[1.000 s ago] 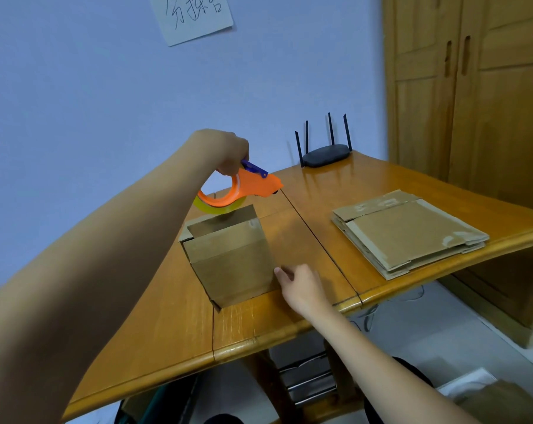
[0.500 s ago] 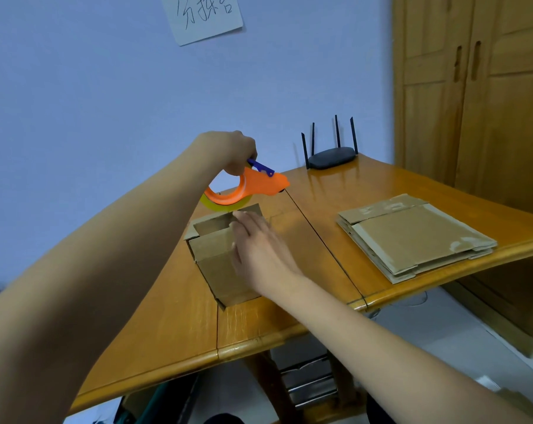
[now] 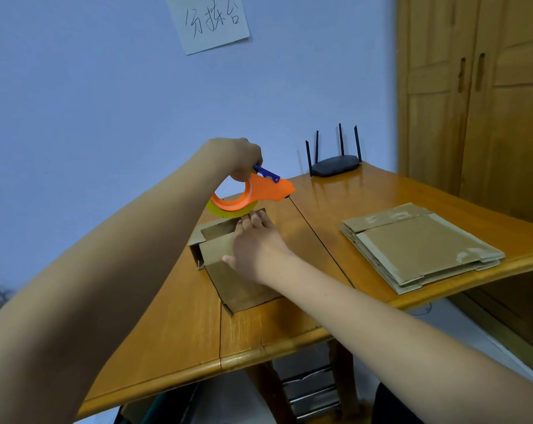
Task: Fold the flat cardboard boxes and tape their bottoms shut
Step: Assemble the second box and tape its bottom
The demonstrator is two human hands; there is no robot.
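A small brown cardboard box [image 3: 234,286] stands on the wooden table [image 3: 179,341], its top flaps partly folded in. My right hand [image 3: 256,246] lies flat on the top flaps, fingers stretched toward the far edge. My left hand [image 3: 237,157] grips an orange tape dispenser [image 3: 253,194] with a yellowish tape roll, held just above the box's far edge. A stack of flat cardboard boxes [image 3: 421,246] lies on the table's right side.
A black router [image 3: 335,163] with several antennas stands at the table's far edge by the blue wall. A wooden wardrobe [image 3: 479,96] rises at the right. A paper note [image 3: 213,19] hangs on the wall. Drawers show under the table.
My right hand rose from the box's lower right corner onto the top flaps and slid toward the far edge. The tape dispenser stayed above the far edge.
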